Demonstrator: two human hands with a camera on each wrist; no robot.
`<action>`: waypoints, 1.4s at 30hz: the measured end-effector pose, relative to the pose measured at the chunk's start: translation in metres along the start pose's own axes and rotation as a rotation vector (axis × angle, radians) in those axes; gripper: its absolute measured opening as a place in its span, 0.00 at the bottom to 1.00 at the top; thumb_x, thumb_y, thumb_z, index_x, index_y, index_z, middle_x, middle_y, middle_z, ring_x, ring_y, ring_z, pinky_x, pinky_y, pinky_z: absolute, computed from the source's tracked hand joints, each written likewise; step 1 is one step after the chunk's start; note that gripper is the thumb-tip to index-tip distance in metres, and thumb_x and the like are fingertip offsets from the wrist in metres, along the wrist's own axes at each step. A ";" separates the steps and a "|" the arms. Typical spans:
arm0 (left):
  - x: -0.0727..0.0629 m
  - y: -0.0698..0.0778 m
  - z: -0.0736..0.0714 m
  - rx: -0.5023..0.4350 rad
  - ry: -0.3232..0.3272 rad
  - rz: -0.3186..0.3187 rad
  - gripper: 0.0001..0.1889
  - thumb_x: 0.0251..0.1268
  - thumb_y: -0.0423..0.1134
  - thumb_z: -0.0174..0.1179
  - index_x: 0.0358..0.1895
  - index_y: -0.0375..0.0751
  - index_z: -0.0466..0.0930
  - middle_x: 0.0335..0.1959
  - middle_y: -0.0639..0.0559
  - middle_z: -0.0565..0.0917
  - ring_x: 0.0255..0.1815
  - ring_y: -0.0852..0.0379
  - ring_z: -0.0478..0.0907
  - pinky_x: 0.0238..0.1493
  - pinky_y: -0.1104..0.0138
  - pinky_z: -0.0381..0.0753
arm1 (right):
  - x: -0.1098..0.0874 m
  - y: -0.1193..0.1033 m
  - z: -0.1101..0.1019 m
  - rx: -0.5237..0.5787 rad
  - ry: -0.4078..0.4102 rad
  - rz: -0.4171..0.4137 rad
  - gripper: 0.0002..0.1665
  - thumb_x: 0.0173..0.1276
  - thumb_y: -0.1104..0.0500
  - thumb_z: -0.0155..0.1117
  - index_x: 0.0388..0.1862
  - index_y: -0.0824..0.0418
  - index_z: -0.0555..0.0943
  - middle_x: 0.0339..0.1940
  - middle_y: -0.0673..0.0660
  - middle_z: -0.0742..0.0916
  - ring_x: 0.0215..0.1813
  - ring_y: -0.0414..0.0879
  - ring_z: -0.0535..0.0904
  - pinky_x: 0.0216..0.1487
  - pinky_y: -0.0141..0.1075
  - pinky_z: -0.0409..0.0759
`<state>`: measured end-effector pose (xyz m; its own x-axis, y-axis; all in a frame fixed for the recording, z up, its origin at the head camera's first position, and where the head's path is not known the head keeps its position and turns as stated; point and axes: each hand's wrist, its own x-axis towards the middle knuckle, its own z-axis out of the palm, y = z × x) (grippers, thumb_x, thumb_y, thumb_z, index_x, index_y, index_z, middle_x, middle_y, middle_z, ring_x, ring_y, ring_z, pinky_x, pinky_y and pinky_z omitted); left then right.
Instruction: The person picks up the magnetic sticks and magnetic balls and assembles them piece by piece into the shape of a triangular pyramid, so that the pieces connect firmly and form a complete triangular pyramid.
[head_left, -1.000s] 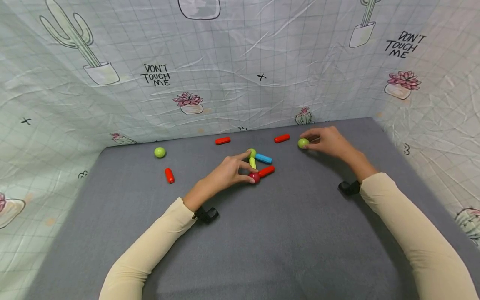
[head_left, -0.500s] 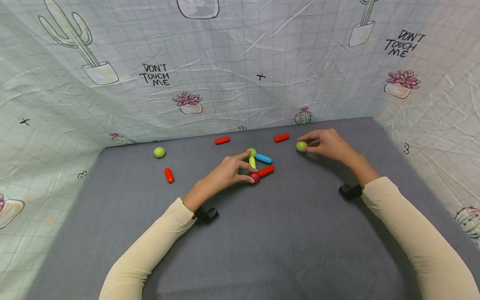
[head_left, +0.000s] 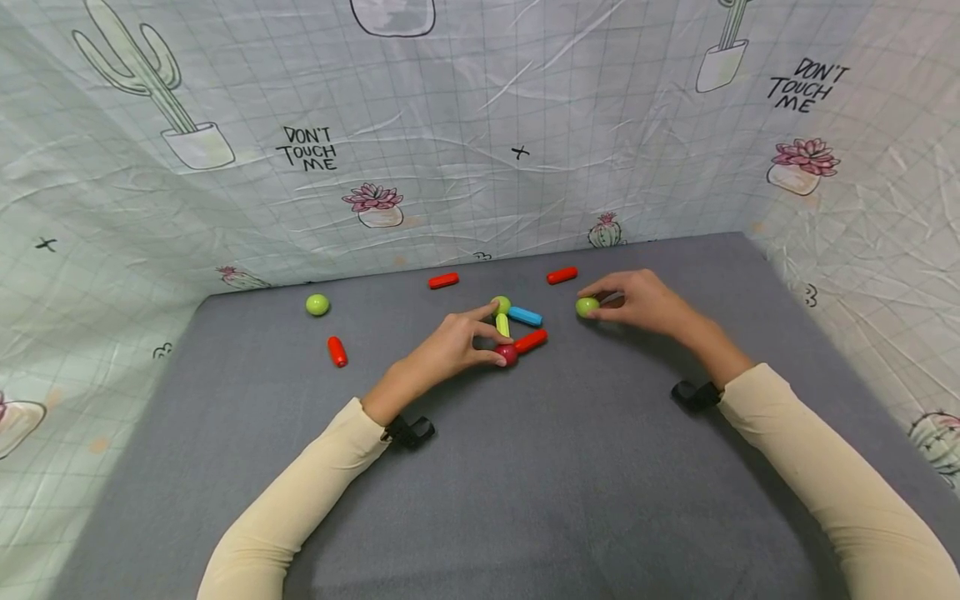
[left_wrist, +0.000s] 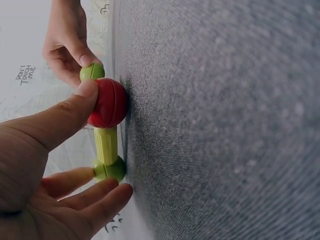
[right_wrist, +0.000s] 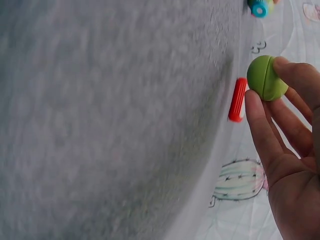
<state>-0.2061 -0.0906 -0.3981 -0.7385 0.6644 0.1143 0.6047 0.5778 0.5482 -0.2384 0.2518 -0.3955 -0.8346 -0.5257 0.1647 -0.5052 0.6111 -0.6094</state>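
With left hand [head_left: 444,348], near the centre of the head view, steadies the build [head_left: 503,327] on the grey table [head_left: 480,500]. Pinches red ball [head_left: 507,356] between thumb and a finger, with another fingertip against joined green ball [head_left: 502,303]. In the left wrist view, presses thumb onto red ball at middle left, with remaining fingers slightly spread at lower left. Shows yellow stick [left_wrist: 106,146] between red ball and joined green ball. Has blue stick [head_left: 526,317] pointing from joined green ball toward the right of the frame, and joined red stick [head_left: 532,340] likewise from red ball, both with outer ends bare.

With right hand [head_left: 637,302], right of centre in the head view, pinches held green ball [head_left: 587,307] between thumb and fingertips, near those bare ends but apart from them. Cannot tell of any contact between held green ball and table.

Untouched: middle red stick [head_left: 443,281] and right red stick [head_left: 562,275] along the table's upper edge, left red stick [head_left: 337,351] at centre left, spare green ball [head_left: 317,304] above it.

Seems to be at a joining step, with left hand as anchor and held green ball meant for a bare stick end, blue or red; cannot tell which. Calls next, most likely, for carrying held green ball leftward in the frame, lining up with that end and pushing straight on, keeping red ball firmly pinched against sliding, and fingertips off the meeting side.
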 end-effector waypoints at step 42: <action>0.000 -0.002 0.000 0.037 0.012 0.013 0.17 0.57 0.44 0.75 0.49 0.44 0.91 0.73 0.35 0.69 0.72 0.42 0.71 0.69 0.53 0.74 | 0.026 -0.026 0.035 0.036 -0.138 -0.111 0.19 0.65 0.61 0.76 0.54 0.60 0.87 0.50 0.55 0.90 0.50 0.47 0.87 0.49 0.37 0.87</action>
<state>-0.2074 -0.0921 -0.3995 -0.7342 0.6661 0.1313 0.6245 0.5867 0.5155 -0.2386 0.2014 -0.4026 -0.7347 -0.6667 0.1256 -0.5823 0.5248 -0.6209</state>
